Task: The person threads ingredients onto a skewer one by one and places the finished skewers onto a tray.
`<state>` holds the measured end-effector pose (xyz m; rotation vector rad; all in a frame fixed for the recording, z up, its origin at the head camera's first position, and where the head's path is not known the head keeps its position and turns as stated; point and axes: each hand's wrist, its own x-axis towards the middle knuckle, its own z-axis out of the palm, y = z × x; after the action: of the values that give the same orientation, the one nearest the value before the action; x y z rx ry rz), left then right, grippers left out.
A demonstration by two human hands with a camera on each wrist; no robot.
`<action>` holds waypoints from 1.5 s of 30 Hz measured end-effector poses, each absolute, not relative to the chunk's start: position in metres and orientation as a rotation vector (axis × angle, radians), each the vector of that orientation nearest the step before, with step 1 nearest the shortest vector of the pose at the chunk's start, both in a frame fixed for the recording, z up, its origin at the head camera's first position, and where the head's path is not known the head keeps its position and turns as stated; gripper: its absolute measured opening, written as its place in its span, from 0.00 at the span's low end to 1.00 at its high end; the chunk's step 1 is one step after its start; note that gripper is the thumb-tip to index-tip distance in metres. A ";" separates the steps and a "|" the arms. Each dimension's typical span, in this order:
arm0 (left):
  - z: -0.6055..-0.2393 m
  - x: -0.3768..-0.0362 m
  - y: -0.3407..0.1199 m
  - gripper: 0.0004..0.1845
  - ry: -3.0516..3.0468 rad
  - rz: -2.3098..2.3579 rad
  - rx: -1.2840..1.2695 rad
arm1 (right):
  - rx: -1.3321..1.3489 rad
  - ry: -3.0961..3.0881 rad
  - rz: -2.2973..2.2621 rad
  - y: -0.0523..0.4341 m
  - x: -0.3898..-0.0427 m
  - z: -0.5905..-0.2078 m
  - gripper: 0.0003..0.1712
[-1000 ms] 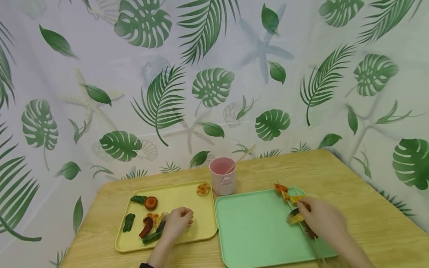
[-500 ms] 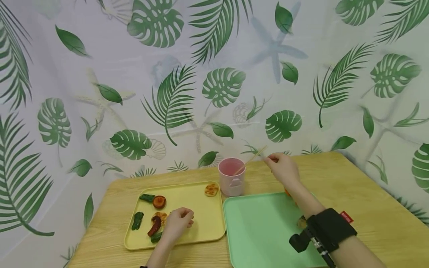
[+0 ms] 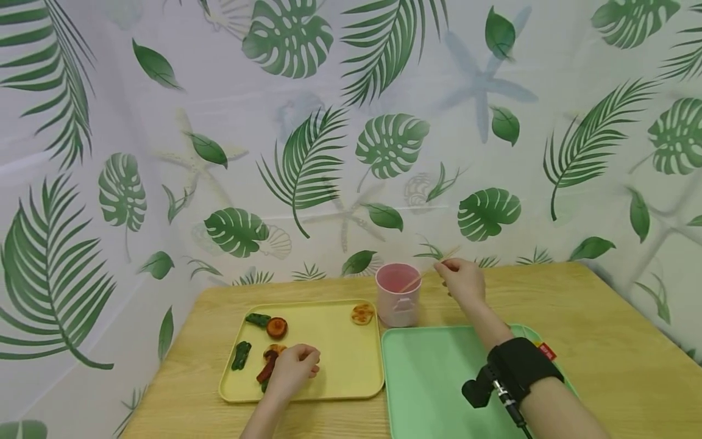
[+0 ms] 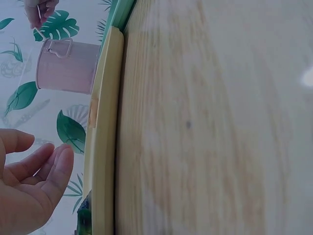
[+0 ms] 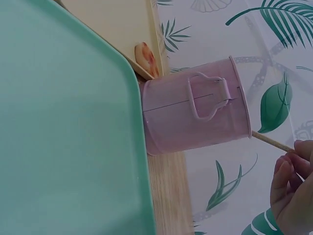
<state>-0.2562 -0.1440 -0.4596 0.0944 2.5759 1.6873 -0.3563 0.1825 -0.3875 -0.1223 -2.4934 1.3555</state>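
My right hand (image 3: 463,283) pinches the upper part of a thin wooden skewer (image 3: 415,281), seen also in the right wrist view as a stick (image 5: 271,141). The skewer's lower end leans inside a pink bucket (image 3: 396,308) with a small wire handle (image 5: 194,98). My left hand (image 3: 293,369) hovers over the yellow tray (image 3: 334,347), fingers loosely bent and holding nothing; its thumb and fingertips stand apart in the left wrist view. Close to this hand lie a reddish curved piece (image 3: 267,367) and other toy food pieces, partly hidden by it.
A green tray (image 3: 433,378) stands right of the yellow one; my right forearm hides the skewered food on it. Green peppers (image 3: 241,355), a round brown mushroom cap (image 3: 276,328) and a browned round slice (image 3: 362,314) lie on the yellow tray. Behind the table hangs a leaf-print sheet (image 3: 384,146).
My right hand has left the food skewer on the green tray, reached up-left to the bucket and taken hold of a wooden skewer. The left hand stays over the yellow tray; the view turned right-to-left.
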 end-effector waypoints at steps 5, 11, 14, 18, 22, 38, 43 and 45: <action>-0.462 -0.256 -0.142 0.14 2.595 1.668 0.076 | -0.123 -2.483 1.257 0.185 -0.357 -0.388 0.18; -0.466 -0.260 -0.142 0.12 2.818 1.497 0.144 | -0.195 -2.432 1.170 0.193 -0.350 -0.381 0.19; -0.465 -0.263 -0.147 0.10 3.089 1.270 0.215 | -0.128 -2.289 1.117 0.196 -0.342 -0.372 0.18; -0.460 -0.271 -0.161 0.12 3.344 0.956 0.196 | 0.042 -2.016 1.040 0.201 -0.326 -0.352 0.15; -0.459 -0.280 -0.172 0.19 3.354 0.684 0.188 | 0.172 -1.817 0.962 0.206 -0.301 -0.329 0.11; -0.463 -0.283 -0.169 0.14 3.223 0.406 0.205 | 0.585 -1.809 0.775 0.209 -0.215 -0.346 0.24; -0.469 -0.280 -0.167 0.06 3.185 0.438 0.269 | 0.600 -1.894 0.825 0.204 -0.201 -0.359 0.22; -0.470 -0.280 -0.166 0.05 3.184 0.445 0.294 | 0.605 -1.905 0.819 0.202 -0.197 -0.362 0.24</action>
<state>-0.2796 -0.1665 -0.4702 0.2937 3.1838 0.4452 -0.1973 0.2016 -0.3619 0.6052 -1.9046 0.8190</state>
